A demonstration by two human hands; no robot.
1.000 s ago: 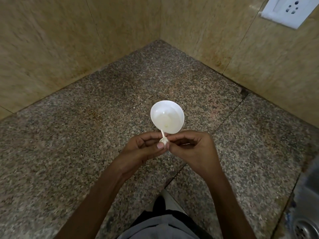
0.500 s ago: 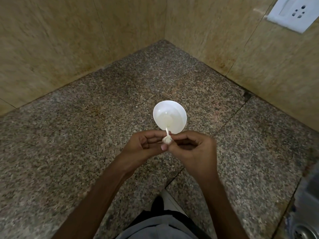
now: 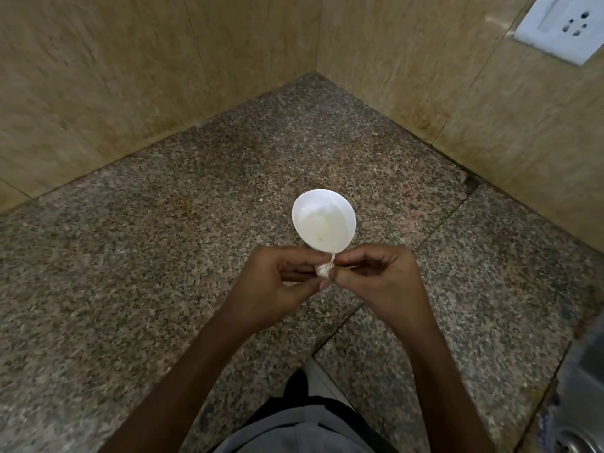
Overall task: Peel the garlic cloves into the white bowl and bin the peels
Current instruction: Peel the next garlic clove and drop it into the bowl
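Note:
A small white bowl (image 3: pixel 323 222) stands on the speckled granite counter (image 3: pixel 163 256), a pale clove or two lying inside it. Just in front of the bowl's near rim, both hands meet around one garlic clove (image 3: pixel 324 269) with a thin stem of peel sticking up. My left hand (image 3: pixel 277 282) pinches the clove from the left with thumb and fingers. From the right, my right hand (image 3: pixel 379 279) pinches it too, fingers curled. Most of the clove is hidden between the fingertips.
Tan tiled walls meet in a corner behind the counter. A white wall socket (image 3: pixel 562 24) sits at top right. A steel sink (image 3: pixel 575 403) with a drain shows at the bottom right edge. A joint line crosses the counter by the hands.
Both hands stay together on the clove just in front of the bowl; their fingers have shifted slightly on it. The peel stem still sticks up.

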